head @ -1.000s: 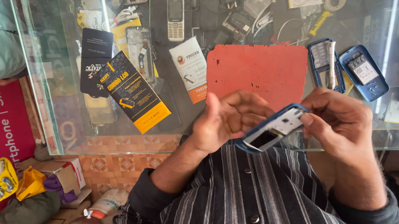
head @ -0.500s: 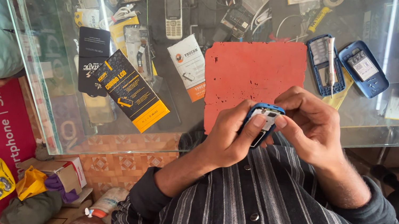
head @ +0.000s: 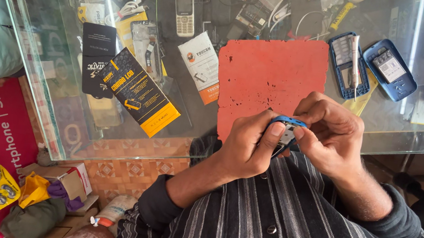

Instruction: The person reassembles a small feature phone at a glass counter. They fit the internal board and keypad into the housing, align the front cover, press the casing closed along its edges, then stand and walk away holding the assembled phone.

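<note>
Head view: left hand [head: 244, 147] and right hand [head: 330, 133] both pinch a small blue phone [head: 285, 130] near the red mat [head: 267, 79] — likely light, rigid, fragile; best gripped by its edges.

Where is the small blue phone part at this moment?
In the head view, the small blue phone part is held between the left hand and the right hand, just below the red mat on the glass counter.
</note>
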